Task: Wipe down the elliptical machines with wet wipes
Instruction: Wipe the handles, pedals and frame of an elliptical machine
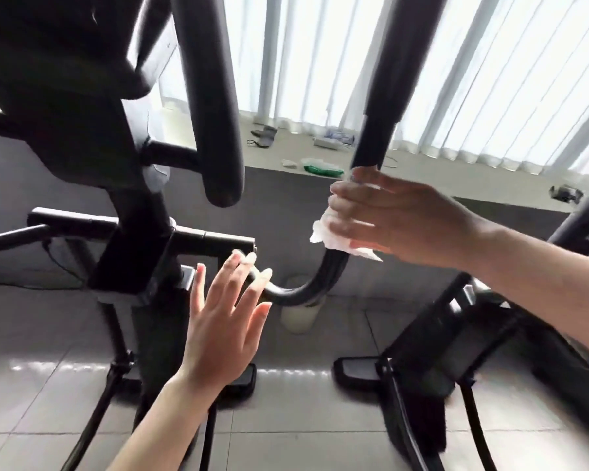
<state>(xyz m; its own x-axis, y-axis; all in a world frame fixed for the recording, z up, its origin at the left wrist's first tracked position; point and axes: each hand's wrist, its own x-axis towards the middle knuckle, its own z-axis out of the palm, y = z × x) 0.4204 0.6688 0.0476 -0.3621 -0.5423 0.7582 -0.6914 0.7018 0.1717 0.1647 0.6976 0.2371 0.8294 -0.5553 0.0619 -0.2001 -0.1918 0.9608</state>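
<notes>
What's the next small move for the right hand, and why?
Probably slide the right hand with the wipe down the black bar toward the bend: the wipe wraps the bar above it. The left hand is open, fingertips by the lower bar.

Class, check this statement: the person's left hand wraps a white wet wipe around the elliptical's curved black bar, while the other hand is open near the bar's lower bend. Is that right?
Not quite. In the head view it is the right hand that wraps the white wet wipe around the curved black bar; the left hand is the open one near the lower bend.
</notes>
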